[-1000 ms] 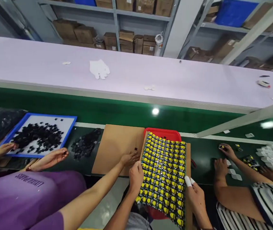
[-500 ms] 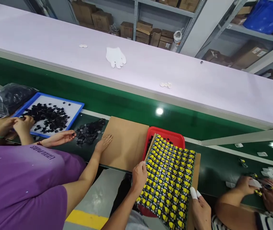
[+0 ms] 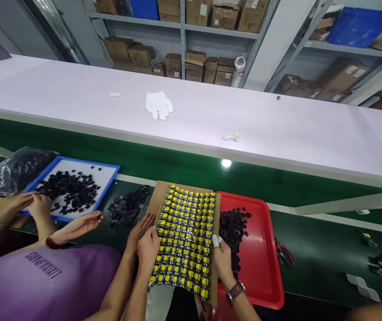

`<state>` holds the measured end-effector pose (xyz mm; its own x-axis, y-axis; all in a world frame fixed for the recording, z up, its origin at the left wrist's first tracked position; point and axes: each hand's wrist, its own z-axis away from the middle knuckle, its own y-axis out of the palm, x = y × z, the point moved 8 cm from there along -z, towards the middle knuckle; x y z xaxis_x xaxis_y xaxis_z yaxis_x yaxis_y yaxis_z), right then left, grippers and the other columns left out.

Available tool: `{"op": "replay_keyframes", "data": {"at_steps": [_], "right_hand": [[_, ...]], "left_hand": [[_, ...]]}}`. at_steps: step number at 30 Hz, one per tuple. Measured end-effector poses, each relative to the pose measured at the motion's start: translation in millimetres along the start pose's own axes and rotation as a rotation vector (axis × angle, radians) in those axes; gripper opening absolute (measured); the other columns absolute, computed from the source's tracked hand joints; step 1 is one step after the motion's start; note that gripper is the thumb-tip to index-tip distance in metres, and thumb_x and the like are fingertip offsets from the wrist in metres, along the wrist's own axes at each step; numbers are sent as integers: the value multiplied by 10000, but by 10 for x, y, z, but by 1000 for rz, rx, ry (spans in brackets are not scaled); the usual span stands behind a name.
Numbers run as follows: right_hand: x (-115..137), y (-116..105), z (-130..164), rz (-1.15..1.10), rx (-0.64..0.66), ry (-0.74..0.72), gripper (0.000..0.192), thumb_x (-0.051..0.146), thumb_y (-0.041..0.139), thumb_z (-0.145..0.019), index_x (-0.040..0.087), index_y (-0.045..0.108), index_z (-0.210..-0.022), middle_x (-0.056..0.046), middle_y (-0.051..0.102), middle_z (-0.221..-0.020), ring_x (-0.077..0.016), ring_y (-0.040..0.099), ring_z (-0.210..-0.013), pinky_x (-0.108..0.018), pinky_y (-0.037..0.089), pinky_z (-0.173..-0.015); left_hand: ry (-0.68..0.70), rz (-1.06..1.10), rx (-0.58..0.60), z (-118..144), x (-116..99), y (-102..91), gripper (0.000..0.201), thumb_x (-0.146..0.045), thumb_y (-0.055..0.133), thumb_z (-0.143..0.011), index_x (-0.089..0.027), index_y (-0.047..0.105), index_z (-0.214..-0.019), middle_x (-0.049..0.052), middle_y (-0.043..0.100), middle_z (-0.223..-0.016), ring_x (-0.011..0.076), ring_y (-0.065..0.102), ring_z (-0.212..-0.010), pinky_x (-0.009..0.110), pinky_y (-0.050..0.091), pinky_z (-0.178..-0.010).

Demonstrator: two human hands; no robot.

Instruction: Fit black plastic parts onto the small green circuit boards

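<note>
The left hand grips the left edge of a panel of yellow-and-black parts, fingers closed on it. The right hand, with white cots on two fingertips, holds the panel's right edge likewise. The panel lies on a cardboard sheet, over the near edge of the green bench, just beside a red tray of black chips. A co-worker's hand touches the cardboard at the left. A blue tray sits further left.
</note>
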<state>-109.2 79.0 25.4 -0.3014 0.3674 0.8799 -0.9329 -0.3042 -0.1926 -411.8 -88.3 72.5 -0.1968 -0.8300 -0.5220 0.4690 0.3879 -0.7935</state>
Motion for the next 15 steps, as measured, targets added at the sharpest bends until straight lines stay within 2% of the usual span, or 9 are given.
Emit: {"op": "replay_keyframes", "data": {"at_steps": [3,6,11,15], "right_hand": [[-118,337,-169,-34,22,-17,687,768,603,-830,120,761,-993,-112,794,-1022,-282,699,-997,-372,535,-921],[-275,521,-256,-42,22,-8,523,642,643,-916,136,734,-1014,-83,773,-1053,-247,715,-988,-424,539,-947],[-432,566,-276,-6,-11,20,351,471,648,-994,139,704,-1093,-75,729,-1150,-261,697,-1075,-481,539,-986],[-346,492,-327,37,-9,-3,343,452,632,-1010,159,689,-1180,-92,702,-1249,-267,675,-1138,-503,519,-1025]], "left_hand": [[-58,-23,-51,-213,166,-99,236,-372,613,-1014,-165,714,-1064,67,753,-1081,207,723,-979,421,578,-917],[-75,-36,-80,-335,278,-115,208,-331,626,-1010,-164,704,-1107,76,741,-1126,208,718,-1011,427,586,-920],[-85,-56,-80,-488,398,-16,227,-338,643,-999,-153,697,-1119,51,729,-1075,221,720,-962,404,608,-855],[-39,-53,-99,-611,448,56,252,-344,661,-986,-155,680,-1151,62,709,-1135,225,710,-973,398,612,-835]]}}
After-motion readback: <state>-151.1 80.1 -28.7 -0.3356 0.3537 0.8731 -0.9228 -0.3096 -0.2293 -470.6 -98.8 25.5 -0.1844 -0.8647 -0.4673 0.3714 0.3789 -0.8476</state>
